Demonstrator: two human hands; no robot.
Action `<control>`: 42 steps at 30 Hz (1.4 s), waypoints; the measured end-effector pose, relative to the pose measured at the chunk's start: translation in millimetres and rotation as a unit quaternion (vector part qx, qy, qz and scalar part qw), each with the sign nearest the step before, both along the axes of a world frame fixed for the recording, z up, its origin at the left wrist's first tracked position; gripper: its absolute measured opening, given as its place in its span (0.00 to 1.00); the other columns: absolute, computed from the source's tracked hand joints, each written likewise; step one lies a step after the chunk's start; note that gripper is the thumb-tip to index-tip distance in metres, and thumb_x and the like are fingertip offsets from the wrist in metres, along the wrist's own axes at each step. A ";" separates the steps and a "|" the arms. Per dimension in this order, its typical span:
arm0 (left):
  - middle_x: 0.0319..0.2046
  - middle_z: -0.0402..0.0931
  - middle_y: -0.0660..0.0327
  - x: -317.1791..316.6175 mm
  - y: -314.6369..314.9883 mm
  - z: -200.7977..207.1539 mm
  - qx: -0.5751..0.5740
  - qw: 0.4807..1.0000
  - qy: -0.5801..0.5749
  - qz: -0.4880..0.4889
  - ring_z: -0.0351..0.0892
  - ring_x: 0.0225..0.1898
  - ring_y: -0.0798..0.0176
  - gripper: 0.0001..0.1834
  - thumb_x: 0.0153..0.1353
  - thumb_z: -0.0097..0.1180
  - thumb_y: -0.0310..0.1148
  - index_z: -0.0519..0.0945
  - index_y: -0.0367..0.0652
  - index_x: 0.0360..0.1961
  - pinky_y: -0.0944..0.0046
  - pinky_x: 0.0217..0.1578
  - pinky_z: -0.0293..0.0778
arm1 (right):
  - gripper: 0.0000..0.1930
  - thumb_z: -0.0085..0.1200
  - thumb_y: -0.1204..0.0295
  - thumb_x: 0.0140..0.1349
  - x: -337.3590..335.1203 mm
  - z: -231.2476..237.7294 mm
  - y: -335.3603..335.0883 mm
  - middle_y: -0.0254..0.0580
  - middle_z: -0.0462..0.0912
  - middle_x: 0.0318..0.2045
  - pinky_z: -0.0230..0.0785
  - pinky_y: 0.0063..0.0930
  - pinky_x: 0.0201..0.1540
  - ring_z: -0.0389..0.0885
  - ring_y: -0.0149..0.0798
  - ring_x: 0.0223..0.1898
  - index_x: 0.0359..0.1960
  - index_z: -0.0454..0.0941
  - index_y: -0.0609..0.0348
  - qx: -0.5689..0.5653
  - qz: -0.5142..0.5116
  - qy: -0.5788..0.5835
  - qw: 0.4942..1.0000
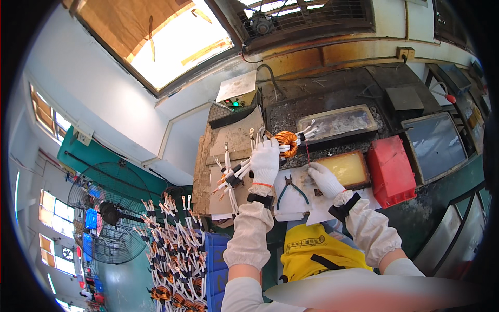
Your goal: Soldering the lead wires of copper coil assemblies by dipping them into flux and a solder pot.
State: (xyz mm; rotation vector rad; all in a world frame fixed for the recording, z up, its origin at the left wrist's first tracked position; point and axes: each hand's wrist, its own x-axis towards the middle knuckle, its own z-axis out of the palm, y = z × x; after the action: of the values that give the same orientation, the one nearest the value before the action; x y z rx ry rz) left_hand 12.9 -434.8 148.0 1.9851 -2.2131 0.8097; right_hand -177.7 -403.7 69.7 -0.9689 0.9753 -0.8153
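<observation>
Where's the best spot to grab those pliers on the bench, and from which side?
Probably the two teal handles of the pliers, taken from above and the near side: they lie flat on white paper, handles spread toward the person, jaws pointing away, between the left hand and right hand.

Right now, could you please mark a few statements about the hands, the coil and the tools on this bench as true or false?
1. The left hand holds a copper-wound coil. True.
2. Both hands are bare. False: both wear white gloves.
3. The pliers are in the right hand. False: they lie on the bench between the hands.
4. A red box sits right of the yellow tray. True.
5. The blue crate is on the bench. False: it sits lower left, beside more coils.
</observation>
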 end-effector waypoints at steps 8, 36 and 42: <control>0.31 0.75 0.66 18.7 17.3 13.3 -0.037 0.998 -0.045 0.008 0.78 0.35 0.63 0.11 0.60 0.51 0.34 0.77 0.49 0.44 0.61 0.31 0.76 | 0.17 0.41 0.70 0.70 10.7 5.8 7.9 0.36 0.78 0.34 0.74 0.25 0.41 0.79 0.30 0.35 0.57 0.68 0.63 -0.044 0.026 -0.004 0.999; 0.34 0.77 0.58 55.5 74.6 15.9 -0.008 0.983 0.169 0.067 0.80 0.38 0.54 0.17 0.58 0.55 0.36 0.79 0.49 0.49 0.55 0.37 0.76 | 0.14 0.41 0.70 0.70 25.7 10.6 24.1 0.41 0.79 0.35 0.77 0.26 0.42 0.80 0.31 0.33 0.50 0.72 0.65 -0.023 0.051 -0.054 0.997; 0.39 0.82 0.51 63.3 86.7 -27.2 0.075 0.863 0.498 0.042 0.83 0.40 0.52 0.17 0.58 0.56 0.36 0.81 0.44 0.48 0.59 0.43 0.75 | 0.16 0.42 0.68 0.68 23.3 6.7 21.1 0.51 0.82 0.41 0.72 0.34 0.50 0.82 0.46 0.43 0.53 0.72 0.60 -0.171 -0.011 0.105 0.980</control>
State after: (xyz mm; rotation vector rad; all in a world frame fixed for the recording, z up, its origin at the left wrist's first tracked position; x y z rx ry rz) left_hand 76.2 -348.1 120.8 1.8847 -1.5661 -0.3852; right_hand -154.4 -382.6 76.4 -1.3635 1.0467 -0.9305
